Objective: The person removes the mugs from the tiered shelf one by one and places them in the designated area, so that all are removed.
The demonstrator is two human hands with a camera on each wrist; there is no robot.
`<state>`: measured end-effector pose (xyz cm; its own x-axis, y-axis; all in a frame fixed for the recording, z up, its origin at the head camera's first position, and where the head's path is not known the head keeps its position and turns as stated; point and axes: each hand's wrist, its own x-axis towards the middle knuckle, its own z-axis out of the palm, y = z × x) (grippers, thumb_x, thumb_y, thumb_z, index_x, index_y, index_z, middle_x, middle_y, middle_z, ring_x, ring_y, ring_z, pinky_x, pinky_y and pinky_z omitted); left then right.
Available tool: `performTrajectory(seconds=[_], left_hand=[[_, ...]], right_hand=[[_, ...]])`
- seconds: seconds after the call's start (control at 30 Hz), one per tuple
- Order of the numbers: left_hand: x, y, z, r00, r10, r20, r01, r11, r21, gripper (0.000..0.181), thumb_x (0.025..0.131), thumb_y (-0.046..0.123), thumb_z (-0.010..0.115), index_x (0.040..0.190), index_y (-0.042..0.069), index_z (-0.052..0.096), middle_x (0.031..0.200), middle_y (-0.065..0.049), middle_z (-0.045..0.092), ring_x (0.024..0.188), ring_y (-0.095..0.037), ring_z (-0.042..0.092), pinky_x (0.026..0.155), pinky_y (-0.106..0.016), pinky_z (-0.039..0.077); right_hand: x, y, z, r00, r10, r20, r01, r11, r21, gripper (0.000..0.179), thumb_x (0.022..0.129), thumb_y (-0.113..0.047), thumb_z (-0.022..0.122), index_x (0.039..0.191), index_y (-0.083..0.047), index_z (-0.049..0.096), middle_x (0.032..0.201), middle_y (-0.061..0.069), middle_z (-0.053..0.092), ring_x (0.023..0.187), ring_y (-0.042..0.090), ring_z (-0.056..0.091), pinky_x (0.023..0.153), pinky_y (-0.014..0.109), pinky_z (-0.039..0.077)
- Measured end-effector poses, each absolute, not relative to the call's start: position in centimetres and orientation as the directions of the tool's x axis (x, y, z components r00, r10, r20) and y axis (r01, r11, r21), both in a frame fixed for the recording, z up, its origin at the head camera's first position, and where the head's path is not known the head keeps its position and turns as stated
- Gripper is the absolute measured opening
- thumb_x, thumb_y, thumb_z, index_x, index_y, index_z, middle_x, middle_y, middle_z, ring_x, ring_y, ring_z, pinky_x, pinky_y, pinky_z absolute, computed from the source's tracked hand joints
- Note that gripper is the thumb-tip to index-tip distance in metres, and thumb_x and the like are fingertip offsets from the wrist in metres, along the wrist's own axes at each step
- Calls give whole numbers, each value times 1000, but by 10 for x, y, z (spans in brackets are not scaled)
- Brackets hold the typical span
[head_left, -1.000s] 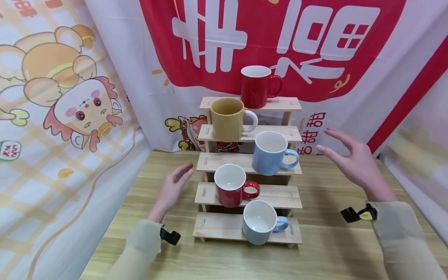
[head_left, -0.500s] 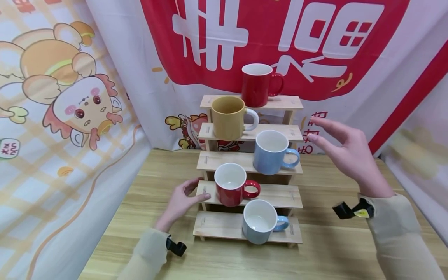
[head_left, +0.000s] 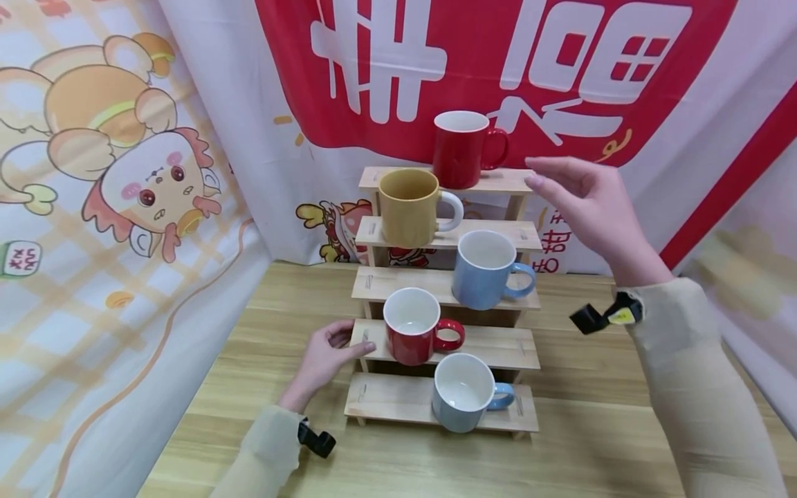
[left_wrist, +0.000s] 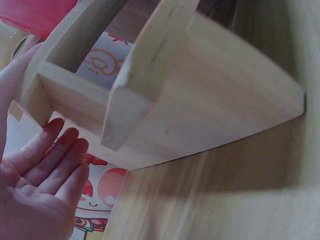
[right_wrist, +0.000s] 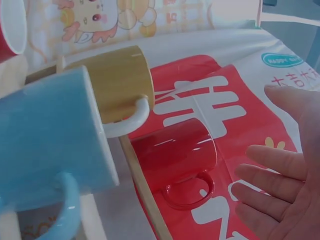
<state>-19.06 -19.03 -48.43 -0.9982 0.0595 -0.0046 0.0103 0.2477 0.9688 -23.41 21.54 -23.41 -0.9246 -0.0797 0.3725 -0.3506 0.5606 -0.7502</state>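
A stepped wooden mug rack (head_left: 498,348) stands on the table, one mug on each step. In the head view, my left hand (head_left: 324,360) holds the left end of its second-lowest step, thumb on top. The left wrist view has the fingers (left_wrist: 65,155) beside and below that end. My right hand (head_left: 585,207) hovers right of the top step, thumb and fingers apart, nothing in it. Nearest to it is the red mug (head_left: 461,149), handle rightward. Below stand a yellow mug (head_left: 407,209), a blue mug (head_left: 482,270), a red mug with white inside (head_left: 414,328) and a pale blue mug (head_left: 463,394).
A printed white and red cloth (head_left: 349,97) hangs right behind the rack. Another patterned cloth (head_left: 149,180) slopes along the left. The wooden table (head_left: 591,408) extends on both sides of the rack and in front.
My left hand has moved right onto the end of the rack's step. My right hand has risen and moved left, closer to the top red mug. The mugs stay on their steps.
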Motion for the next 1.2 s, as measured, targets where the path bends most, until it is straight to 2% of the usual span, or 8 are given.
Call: performTrajectory(seconds=[0.2, 0.3, 0.6, 0.7, 0.83, 1.0, 1.1, 1.2], left_hand=[[-188, -190, -485, -998, 53, -28, -16, 218, 976, 80, 75, 30, 92, 139, -1, 56, 138, -19, 59, 128, -36, 56, 108, -40, 47], [-187, -191, -485, -998, 54, -45, -33, 211, 977, 82, 75, 32, 92, 141, 0, 55, 141, -19, 57, 130, -34, 55, 109, -39, 46], [-185, -194, -488, -997, 71, -38, -23, 204, 979, 83, 75, 31, 92, 142, 0, 54, 142, -20, 56, 130, -35, 54, 108, -38, 46], [-186, -193, -488, -997, 76, -31, -15, 205, 979, 82, 75, 30, 92, 141, -1, 55, 141, -20, 57, 130, -35, 54, 108, -39, 46], [-187, -192, -488, -996, 82, -23, -6, 208, 978, 79, 77, 28, 91, 141, -2, 55, 140, -21, 58, 130, -37, 54, 108, -41, 45], [-186, -192, -488, -997, 82, -16, 1, 207, 978, 79, 78, 28, 91, 141, -2, 55, 140, -22, 57, 130, -37, 54, 109, -41, 45], [-186, -192, -487, -996, 83, -14, 3, 204, 979, 78, 78, 27, 91, 141, -2, 54, 140, -22, 57, 130, -37, 54, 109, -41, 44], [-186, -192, -487, -996, 83, -17, 0, 199, 980, 78, 78, 26, 90, 141, -3, 54, 140, -23, 56, 131, -38, 53, 110, -41, 44]], right_hand=[[-261, 209, -218, -960, -67, 270, -265, 521, -811, 65, 87, -66, 67, 143, -34, 60, 144, -8, 57, 133, 23, 48, 108, 55, 45], [-274, 205, -214, -968, -65, 241, -241, 495, -835, 71, 83, -67, 70, 144, -32, 59, 144, -8, 57, 133, 23, 47, 110, 58, 41], [-317, 195, -208, -980, 6, 197, -174, 448, -877, 78, 78, -66, 75, 145, -30, 58, 146, -6, 54, 132, 22, 47, 111, 48, 43], [-331, 194, -208, -987, 5, 161, -143, 430, -892, 75, 81, -65, 73, 146, -29, 58, 147, -5, 53, 133, 22, 46, 114, 47, 40], [-346, 190, -211, -996, -20, 81, -83, 385, -919, 71, 84, -62, 71, 146, -28, 57, 144, -2, 56, 129, 22, 51, 116, 43, 36], [-355, 188, -215, -998, -66, 20, -41, 338, -940, 71, 87, -61, 68, 146, -22, 58, 140, 5, 60, 123, 26, 57, 110, 39, 46], [-358, 188, -216, -995, -103, -6, -27, 308, -951, 72, 87, -61, 68, 146, -21, 57, 141, 6, 59, 122, 28, 59, 101, 40, 54], [-359, 189, -217, -990, -137, -21, -14, 249, -968, 69, 88, -56, 69, 145, -20, 56, 141, 8, 57, 122, 30, 60, 98, 42, 56]])
